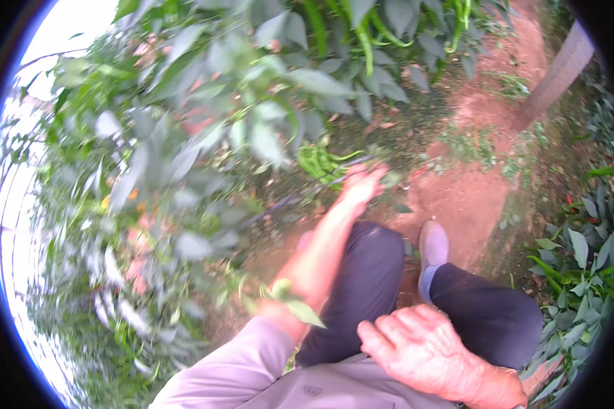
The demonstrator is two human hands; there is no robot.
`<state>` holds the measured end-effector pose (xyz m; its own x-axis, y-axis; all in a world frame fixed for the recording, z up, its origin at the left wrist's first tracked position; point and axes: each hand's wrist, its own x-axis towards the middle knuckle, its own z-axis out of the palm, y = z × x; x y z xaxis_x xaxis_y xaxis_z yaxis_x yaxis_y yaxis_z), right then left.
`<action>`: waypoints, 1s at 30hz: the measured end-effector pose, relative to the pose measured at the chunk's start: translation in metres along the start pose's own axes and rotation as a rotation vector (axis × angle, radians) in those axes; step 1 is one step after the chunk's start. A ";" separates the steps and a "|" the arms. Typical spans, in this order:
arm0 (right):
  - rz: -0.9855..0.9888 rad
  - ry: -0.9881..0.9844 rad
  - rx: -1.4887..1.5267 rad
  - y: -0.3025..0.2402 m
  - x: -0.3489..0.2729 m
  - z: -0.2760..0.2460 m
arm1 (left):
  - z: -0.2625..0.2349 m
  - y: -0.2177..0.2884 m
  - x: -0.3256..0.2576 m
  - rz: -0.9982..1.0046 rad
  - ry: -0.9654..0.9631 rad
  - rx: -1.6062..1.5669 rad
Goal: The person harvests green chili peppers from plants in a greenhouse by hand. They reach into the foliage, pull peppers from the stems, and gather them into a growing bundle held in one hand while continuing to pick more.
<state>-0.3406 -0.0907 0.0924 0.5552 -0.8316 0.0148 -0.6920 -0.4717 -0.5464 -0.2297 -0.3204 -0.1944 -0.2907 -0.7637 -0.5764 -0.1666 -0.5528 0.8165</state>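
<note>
My left arm reaches forward, and my left hand (363, 185) is low over the ground, just right of a bunch of long green chili peppers (318, 163). Blur smears its fingers, so whether it holds anything does not show. A thin dark stem or line (286, 202) runs along the ground up to that hand. My right hand (416, 347) is back near my lap, knuckles up and fingers curled under. Its palm side is hidden. A leafy sprig (290, 303) crosses my left forearm.
Dense pepper plants (164, 150) fill the left side, with long green peppers (365, 37) hanging at the top. More plants (573, 273) with a few red peppers stand at the right. A slanted post (556, 75) rises beside the reddish dirt path (467, 204). My shoe (433, 244) rests on it.
</note>
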 end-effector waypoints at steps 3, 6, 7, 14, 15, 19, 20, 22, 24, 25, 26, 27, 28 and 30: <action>0.025 0.077 0.014 -0.008 -0.012 0.000 | 0.064 0.029 -0.025 0.135 -0.036 -0.233; 0.020 0.123 0.016 -0.008 -0.023 -0.001 | 0.127 0.057 -0.047 0.139 -0.074 -0.223; 0.035 0.118 0.022 -0.008 -0.027 -0.001 | 0.145 0.067 -0.055 0.181 -0.072 -0.162; 0.023 0.183 0.035 -0.016 -0.029 -0.018 | 0.167 0.100 -0.109 0.354 -0.198 1.159; 0.022 0.191 0.014 -0.019 -0.028 -0.022 | 0.151 0.102 -0.109 0.313 -0.305 1.131; -0.038 0.120 0.064 -0.026 -0.017 -0.024 | 0.074 0.092 -0.127 0.293 -0.233 1.211; -0.065 0.105 0.078 -0.027 -0.014 -0.023 | 0.054 0.090 -0.133 0.271 -0.214 1.245; -0.080 0.055 0.071 -0.026 -0.007 -0.021 | 0.026 0.088 -0.147 0.294 -0.183 1.296; -0.074 0.018 0.050 -0.024 0.000 -0.020 | 0.009 0.090 -0.157 0.390 -0.122 1.261; -0.062 -0.003 0.040 -0.022 0.003 -0.020 | 0.004 0.090 -0.163 0.467 -0.078 1.182; -0.048 -0.026 0.032 -0.021 0.006 -0.021 | -0.001 0.090 -0.168 0.527 -0.048 1.105; -0.033 -0.017 0.027 -0.020 0.010 -0.021 | -0.006 0.092 -0.171 0.502 -0.063 1.128; -0.017 -0.010 0.023 -0.019 0.013 -0.021 | -0.011 0.093 -0.174 0.464 -0.090 1.154; 0.009 -0.008 0.021 -0.017 0.021 -0.021 | -0.018 0.094 -0.177 0.421 -0.123 1.260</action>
<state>-0.3269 -0.1060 0.1193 0.5530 -0.8332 0.0031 -0.6872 -0.4582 -0.5637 -0.1772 -0.2433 -0.0159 -0.6058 -0.7275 -0.3220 -0.7758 0.4503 0.4420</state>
